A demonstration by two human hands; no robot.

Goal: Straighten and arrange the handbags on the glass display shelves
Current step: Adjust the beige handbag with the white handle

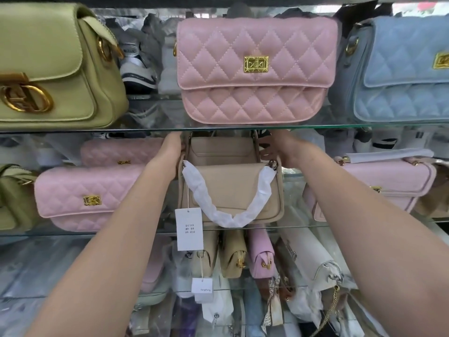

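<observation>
Head camera: a person is standing at a glass display, both bare forearms reaching in to the middle shelf [315,226].
Front beige handbag [243,190]: it is sitting upright at the centre of the middle shelf, close to the front edge, its plain flap facing out.
Strap [206,200]: wrapped in white paper, it is hanging in a loop down the front of the flap.
Price tag [189,229]: a white card is dangling on a string from the bag's left side, dropping below the shelf edge.
Rear beige handbag [221,152]: it is standing directly behind the front one, only its upper half showing.
Left hand [170,154]: it is touching the left side of the two beige bags; the fingers are hidden behind them, so its grip cannot be told.
Right hand [285,149]: it is lying against the right side of the rear bag; its fingers are hidden too, so its grip cannot be told.
Upper shelf [121,129]: its glass edge is running just above both hands, carrying a green bag [53,69], a pink quilted bag [255,69] and a blue quilted bag [401,69].
Left neighbours: a second pink quilted bag [90,195] is sitting beside the left forearm, with another like it behind.
Right neighbour: a smooth pink bag [388,188] is lying past the right forearm.
Below: a small tan bag [234,256] and a small pink bag [262,254] are standing end-on under the glass, among wrapped stock.
</observation>
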